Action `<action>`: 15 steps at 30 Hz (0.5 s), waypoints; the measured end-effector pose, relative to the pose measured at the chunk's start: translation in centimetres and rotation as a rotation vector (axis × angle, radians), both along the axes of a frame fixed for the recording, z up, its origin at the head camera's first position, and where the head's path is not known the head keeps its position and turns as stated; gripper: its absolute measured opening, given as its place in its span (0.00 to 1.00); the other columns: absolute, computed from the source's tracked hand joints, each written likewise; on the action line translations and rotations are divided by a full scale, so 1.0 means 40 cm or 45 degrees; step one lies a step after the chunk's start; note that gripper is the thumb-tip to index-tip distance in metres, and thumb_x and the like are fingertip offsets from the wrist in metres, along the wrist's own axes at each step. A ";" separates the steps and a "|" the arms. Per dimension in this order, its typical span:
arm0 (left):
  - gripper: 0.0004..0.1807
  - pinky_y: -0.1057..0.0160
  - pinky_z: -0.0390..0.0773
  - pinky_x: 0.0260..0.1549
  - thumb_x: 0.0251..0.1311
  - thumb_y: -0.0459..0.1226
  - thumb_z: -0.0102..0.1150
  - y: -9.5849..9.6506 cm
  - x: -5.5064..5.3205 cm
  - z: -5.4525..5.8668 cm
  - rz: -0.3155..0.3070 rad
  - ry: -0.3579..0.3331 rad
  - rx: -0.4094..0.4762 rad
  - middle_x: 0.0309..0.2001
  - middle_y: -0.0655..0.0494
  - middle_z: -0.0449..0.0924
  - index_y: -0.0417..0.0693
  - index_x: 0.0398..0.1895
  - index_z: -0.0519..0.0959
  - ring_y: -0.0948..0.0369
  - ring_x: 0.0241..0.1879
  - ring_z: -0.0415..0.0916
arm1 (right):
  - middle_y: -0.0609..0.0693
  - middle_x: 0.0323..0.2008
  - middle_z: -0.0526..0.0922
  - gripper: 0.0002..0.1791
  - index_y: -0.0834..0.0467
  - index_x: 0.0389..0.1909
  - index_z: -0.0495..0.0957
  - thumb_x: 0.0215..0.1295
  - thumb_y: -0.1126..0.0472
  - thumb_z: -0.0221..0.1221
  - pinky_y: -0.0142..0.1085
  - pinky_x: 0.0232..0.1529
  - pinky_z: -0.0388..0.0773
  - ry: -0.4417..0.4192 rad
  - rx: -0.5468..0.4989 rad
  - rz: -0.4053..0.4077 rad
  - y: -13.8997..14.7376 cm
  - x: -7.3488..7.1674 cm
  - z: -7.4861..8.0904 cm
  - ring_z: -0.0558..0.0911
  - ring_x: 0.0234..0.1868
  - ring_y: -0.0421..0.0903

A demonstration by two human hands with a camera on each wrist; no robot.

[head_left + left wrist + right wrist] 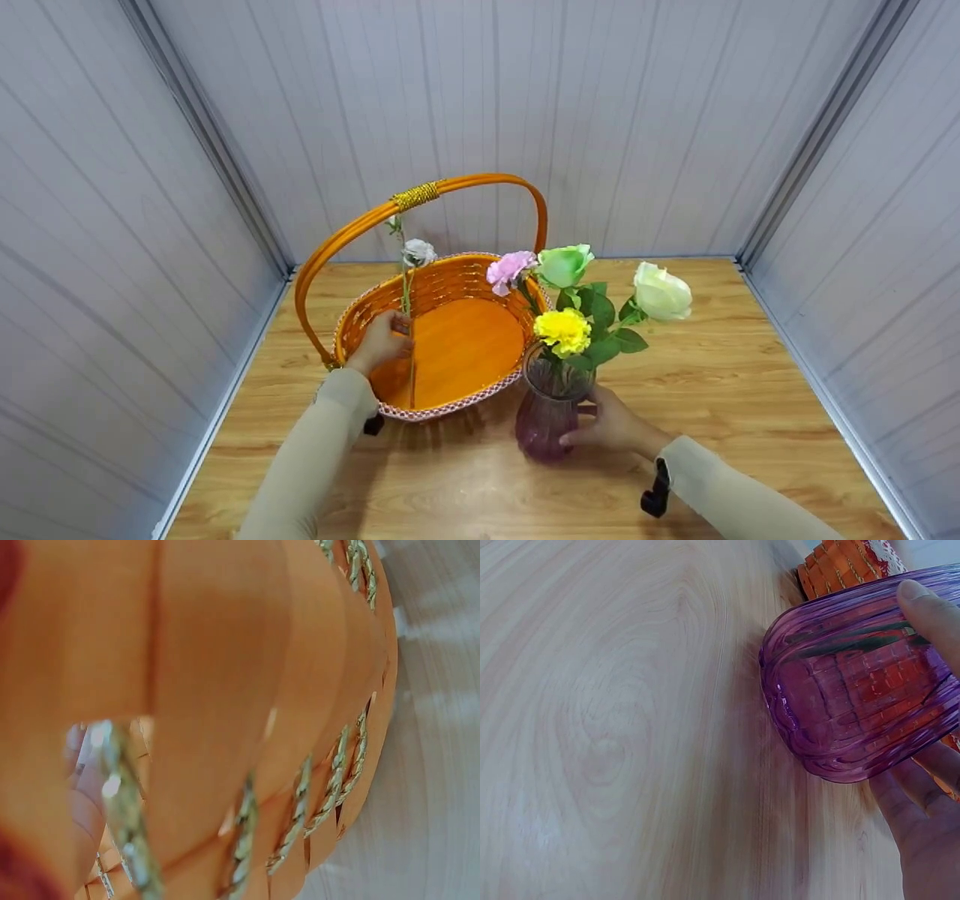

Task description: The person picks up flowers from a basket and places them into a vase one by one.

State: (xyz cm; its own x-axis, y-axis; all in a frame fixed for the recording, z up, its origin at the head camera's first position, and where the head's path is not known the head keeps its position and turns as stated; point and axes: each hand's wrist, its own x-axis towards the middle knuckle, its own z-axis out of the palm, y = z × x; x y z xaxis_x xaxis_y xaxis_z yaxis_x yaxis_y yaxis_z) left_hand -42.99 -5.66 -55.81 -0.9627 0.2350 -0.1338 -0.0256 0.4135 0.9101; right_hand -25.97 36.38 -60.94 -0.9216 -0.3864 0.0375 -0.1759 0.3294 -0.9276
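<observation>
Over the orange woven basket (469, 341), my left hand (384, 341) pinches the thin stem of a pale carnation (418, 253). The stem stands nearly upright, its lower end near the basket's front wall inside. My right hand (611, 427) grips a purple glass vase (546, 424) from the right, thumb on the near side and fingers round the far side. In the vase are a pink carnation (511, 271), a yellow carnation (562, 332), a green rose (565, 265) and a white rose (661, 291). The basket's wall hides most of my left hand in the left wrist view.
The basket's tall arched handle (480, 180), with gold binding, rises above the left hand and the carnation. The vase stands close to the basket's right front rim. Panelled walls (480, 112) enclose the wooden table (750, 390) at the back and both sides.
</observation>
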 end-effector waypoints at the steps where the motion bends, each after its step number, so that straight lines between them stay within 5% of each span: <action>1: 0.20 0.44 0.92 0.47 0.67 0.19 0.59 0.001 0.000 0.000 0.007 -0.003 0.008 0.54 0.35 0.75 0.32 0.61 0.71 0.53 0.38 0.83 | 0.65 0.72 0.76 0.52 0.64 0.77 0.67 0.53 0.62 0.83 0.64 0.72 0.76 -0.002 0.002 -0.002 0.000 0.000 0.000 0.76 0.72 0.68; 11: 0.33 0.41 0.92 0.47 0.67 0.19 0.57 0.009 0.002 0.007 0.080 -0.058 0.099 0.51 0.41 0.73 0.31 0.72 0.57 0.55 0.35 0.81 | 0.67 0.71 0.77 0.50 0.67 0.75 0.68 0.53 0.63 0.82 0.65 0.72 0.76 0.004 0.006 -0.004 -0.001 0.004 0.007 0.76 0.71 0.69; 15: 0.36 0.49 0.93 0.41 0.67 0.18 0.56 0.002 -0.005 0.009 0.065 -0.081 0.108 0.50 0.43 0.73 0.28 0.77 0.58 0.57 0.35 0.81 | 0.68 0.70 0.77 0.50 0.68 0.74 0.68 0.53 0.64 0.82 0.65 0.72 0.76 0.012 -0.005 0.000 -0.002 0.005 0.010 0.76 0.71 0.70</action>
